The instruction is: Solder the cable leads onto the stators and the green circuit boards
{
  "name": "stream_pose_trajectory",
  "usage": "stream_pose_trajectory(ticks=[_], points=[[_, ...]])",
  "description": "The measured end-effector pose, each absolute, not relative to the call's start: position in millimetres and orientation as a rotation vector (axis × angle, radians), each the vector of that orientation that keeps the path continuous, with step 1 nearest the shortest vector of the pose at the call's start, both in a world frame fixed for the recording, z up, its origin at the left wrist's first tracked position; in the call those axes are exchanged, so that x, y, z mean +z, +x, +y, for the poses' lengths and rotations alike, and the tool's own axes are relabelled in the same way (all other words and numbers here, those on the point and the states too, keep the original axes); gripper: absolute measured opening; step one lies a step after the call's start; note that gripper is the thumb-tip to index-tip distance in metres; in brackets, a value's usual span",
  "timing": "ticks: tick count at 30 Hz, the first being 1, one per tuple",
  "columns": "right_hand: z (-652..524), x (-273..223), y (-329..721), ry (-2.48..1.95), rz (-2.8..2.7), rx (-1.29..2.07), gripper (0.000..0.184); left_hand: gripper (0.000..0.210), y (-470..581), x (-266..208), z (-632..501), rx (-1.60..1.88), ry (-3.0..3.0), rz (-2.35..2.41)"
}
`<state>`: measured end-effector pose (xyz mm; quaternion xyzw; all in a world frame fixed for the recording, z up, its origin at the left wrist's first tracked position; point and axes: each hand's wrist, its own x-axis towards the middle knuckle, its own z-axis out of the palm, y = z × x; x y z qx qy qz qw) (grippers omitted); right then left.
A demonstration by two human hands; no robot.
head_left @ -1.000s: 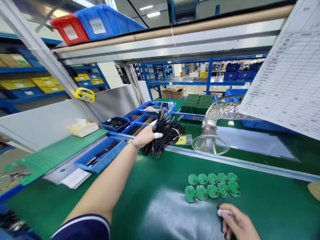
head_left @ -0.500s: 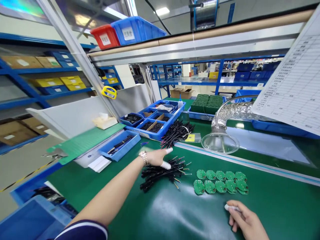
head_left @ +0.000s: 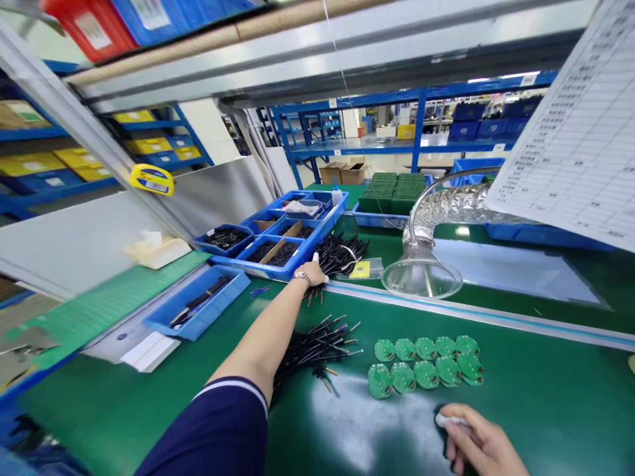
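Cables (head_left: 346,254), thin and black, meet the left hand (head_left: 311,272) mid-frame; whether its fingers (head_left: 325,279) grip is unclear. Gather them evenly.

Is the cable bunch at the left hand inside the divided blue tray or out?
Out: the cable bunch lies on the green table, beside the divided tray.

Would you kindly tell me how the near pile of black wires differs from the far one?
The far pile has the left hand at it; the near pile lies partly behind the left arm. The far pile shows a white band; the near pile shows none. Both are mostly black.
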<state>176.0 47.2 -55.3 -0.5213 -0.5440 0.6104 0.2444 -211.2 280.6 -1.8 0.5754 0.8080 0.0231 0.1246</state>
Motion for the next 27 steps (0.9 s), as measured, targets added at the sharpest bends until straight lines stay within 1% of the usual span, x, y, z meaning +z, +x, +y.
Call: stream_pose_trajectory(ticks=[4, 7, 10, 13, 17, 19, 20, 22, 23, 25, 27], points=[[49, -52, 177, -1.421, -1.506, 1.683, 0.042, 0.086, -203, 2, 285, 0.113, 1.676, 2.47], [49, -54, 177, -1.403, -1.514, 1.675, 0.041, 0.078, -193, 25, 294, 0.192, 1.718, 2.531], [48, -54, 178, -1.397, -1.526, 1.654, 0.042, 0.073, -186, 68, 297, 0.268, 1.812, 2.559], [48, -52, 175, -1.383, -1.548, 1.624, 0.042, 0.075, -188, 121, 279, 0.317, 1.937, 2.563], [51, -50, 172, -1.373, -1.583, 1.566, 0.044, 0.078, -194, 190, 211, 0.336, 2.155, 2.528], [51, -41, 177, -1.37, -1.601, 1.446, 0.045, 0.079, -190, 214, 164, 0.378, 2.285, 2.441], [50, -33, 182, -1.364, -1.603, 1.336, 0.044, 0.08, -186, 221, 139, 0.417, 2.345, 2.369], [42, -7, 195, -1.321, -1.585, 1.025, 0.043, 0.079, -172, 218, 94, 0.486, 2.44, 2.207], [36, 9, 202, -1.282, -1.571, 0.851, 0.044, 0.078, -162, 208, 75, 0.493, 2.501, 2.1], [21, 40, 210, -1.18, -1.577, 0.52, 0.045, 0.074, -141, 173, 47, 0.427, 2.647, 1.842], [7, 61, 208, -1.128, -1.752, 0.323, 0.044, 0.071, -121, 123, 30, 0.279, 2.762, 1.582]])
